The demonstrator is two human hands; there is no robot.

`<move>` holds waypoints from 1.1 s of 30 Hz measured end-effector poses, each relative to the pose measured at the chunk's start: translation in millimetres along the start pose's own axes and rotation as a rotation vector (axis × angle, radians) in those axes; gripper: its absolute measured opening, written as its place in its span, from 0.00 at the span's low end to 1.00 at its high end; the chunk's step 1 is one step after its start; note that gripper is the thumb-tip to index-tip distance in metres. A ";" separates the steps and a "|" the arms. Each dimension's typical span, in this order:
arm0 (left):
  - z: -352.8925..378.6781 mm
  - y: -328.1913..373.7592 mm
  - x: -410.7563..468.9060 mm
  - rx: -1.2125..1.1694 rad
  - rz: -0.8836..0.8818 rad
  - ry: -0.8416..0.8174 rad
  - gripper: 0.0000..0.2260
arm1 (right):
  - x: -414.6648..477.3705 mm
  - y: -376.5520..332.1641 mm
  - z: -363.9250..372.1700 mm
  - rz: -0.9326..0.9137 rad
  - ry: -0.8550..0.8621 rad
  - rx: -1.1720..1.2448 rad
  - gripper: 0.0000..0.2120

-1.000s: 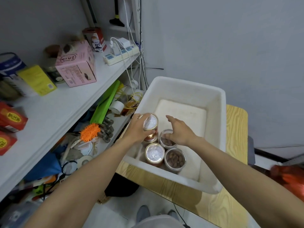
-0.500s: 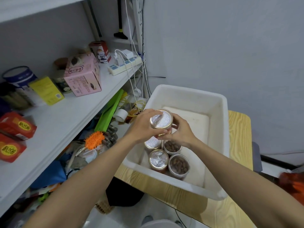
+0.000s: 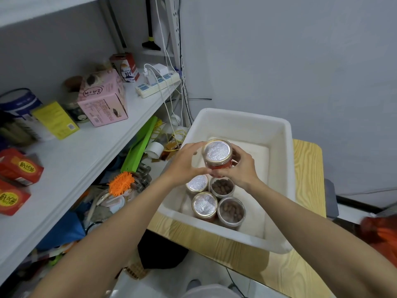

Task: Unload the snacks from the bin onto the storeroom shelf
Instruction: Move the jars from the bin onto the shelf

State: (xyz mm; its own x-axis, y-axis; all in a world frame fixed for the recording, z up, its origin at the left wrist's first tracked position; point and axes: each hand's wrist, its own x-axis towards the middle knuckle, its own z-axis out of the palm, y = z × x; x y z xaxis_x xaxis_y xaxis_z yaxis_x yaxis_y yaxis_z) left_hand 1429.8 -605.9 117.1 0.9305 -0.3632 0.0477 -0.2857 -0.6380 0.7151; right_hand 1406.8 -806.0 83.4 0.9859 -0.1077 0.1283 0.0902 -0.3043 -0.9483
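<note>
Both hands are on one jar now. A second back only the left hand (image 3: pixel 184 163) had it, low over the others, while the right hand (image 3: pixel 242 168) was reaching into the bin (image 3: pixel 287 160). Now the foil-topped jar (image 3: pixel 218 157) is cupped between the curled fingers of both, lifted clear above the bin on the desk (image 3: pixel 307 168). Progress-wise I'd guess there's plenty to go: four more jars (image 3: pixel 205 205) sit in the bin's near corner, and this one hasn't reached the shelf (image 3: pixel 71 166) yet.

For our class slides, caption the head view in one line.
Left hand and right hand hold a foil-topped jar above the white bin holding four more jars, beside the shelf.
</note>
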 end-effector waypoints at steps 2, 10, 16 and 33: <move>0.6 -12.8 -4.5 0.090 -0.020 -0.032 0.39 | 2.1 3.9 -5.0 0.044 0.032 0.007 0.41; 17.7 -46.1 -12.6 0.127 -0.125 -0.146 0.38 | 9.9 14.0 -15.6 0.145 0.088 0.007 0.41; 37.3 -61.3 -4.3 0.102 -0.222 -0.146 0.37 | 11.8 18.7 -14.4 0.158 0.078 -0.008 0.38; 83.7 -86.5 8.3 0.057 -0.372 -0.130 0.34 | 25.2 40.8 -11.0 0.245 0.100 0.005 0.34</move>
State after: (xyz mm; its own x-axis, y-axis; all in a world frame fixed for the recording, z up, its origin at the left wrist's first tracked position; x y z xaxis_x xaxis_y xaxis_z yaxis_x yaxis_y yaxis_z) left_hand 1443.1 -610.5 -2.7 0.9371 -0.1811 -0.2983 0.0493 -0.7775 0.6270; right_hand 1433.7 -831.6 51.2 0.9596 -0.2703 -0.0776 -0.1486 -0.2529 -0.9560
